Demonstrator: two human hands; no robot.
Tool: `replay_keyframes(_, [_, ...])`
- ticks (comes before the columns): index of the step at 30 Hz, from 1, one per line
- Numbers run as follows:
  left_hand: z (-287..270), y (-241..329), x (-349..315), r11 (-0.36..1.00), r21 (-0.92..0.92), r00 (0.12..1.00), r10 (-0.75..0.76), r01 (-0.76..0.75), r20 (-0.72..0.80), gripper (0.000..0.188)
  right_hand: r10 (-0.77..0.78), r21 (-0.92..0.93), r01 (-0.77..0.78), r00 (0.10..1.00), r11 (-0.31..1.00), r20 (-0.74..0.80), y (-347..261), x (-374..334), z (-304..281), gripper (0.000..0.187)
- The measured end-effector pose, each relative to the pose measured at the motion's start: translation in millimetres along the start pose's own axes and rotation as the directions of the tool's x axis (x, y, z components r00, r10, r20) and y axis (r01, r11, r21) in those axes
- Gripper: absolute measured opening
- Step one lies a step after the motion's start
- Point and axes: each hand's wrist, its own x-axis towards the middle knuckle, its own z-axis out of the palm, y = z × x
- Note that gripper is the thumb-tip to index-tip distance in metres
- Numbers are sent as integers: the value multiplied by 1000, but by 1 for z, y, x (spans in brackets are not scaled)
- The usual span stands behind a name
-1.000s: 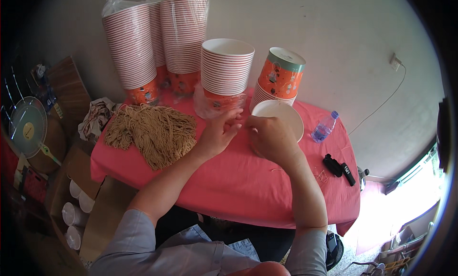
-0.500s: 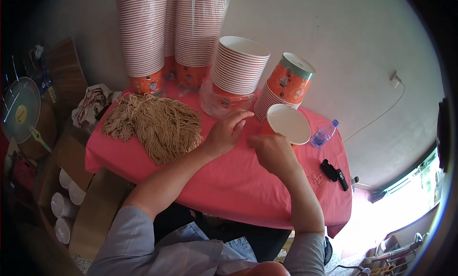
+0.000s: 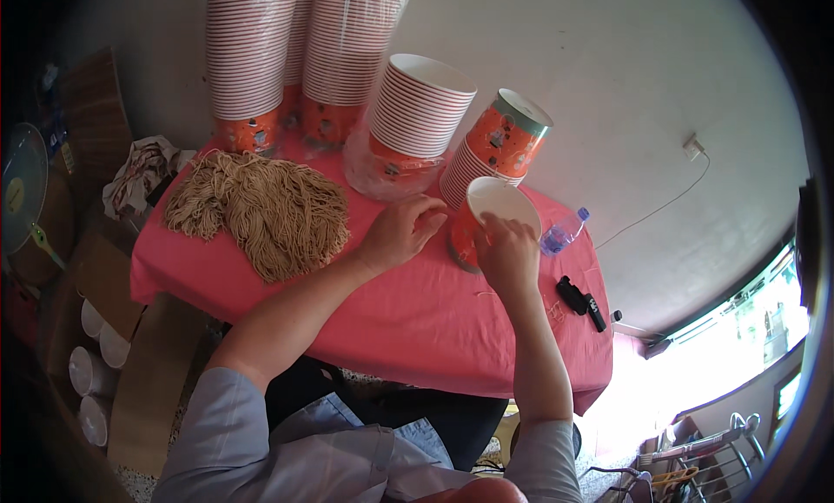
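An orange printed paper bucket with a white inside stands right of the table's middle, its mouth tilted toward me. My right hand is at its near rim with the fingers bent together and the fingertips over the mouth; whatever they pinch is too small to make out. To the bucket's left, my left hand hovers apart from it, fingers curved and thumb apart, nothing visible in it. A heap of tan string lies on the left of the table.
Behind stand a stack of paper buckets, upside-down buckets and tall wrapped stacks. Right are a plastic bottle and a black object on the pink tablecloth. A cardboard box stands lower left.
My right hand has moved right, from the bucket's left side to its mouth. My left hand's fingers have curled more. The whole view has shifted slightly.
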Motion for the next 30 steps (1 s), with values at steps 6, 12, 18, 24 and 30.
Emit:
replay_keyframes(6, [1, -8, -3, 963, -157, 975, -222, 220, 3, 33, 26, 160, -49, 989, 986, 144, -21, -3, -1, 18])
replay_keyframes(12, [1, -24, 1, 896, -296, 943, -306, 332, 131, 30, -53, 241, 37, 997, 970, 62, -25, -5, 0, 17])
replay_keyframes(18, [-2, -39, 6, 706, -506, 781, -617, 496, -95, 19, -9, 283, -29, 991, 959, 132, -15, -11, -8, 16])
replay_keyframes(24, [7, -44, -2, 544, -233, 585, -792, 806, 173, 24, -123, 352, 88, 989, 932, 78, 9, -11, -7, 13])
replay_keyframes(30, [5, -49, -11, 762, -126, 754, -576, 635, 316, 27, -68, 121, 50, 987, 991, 147, -6, -5, -20, 18])
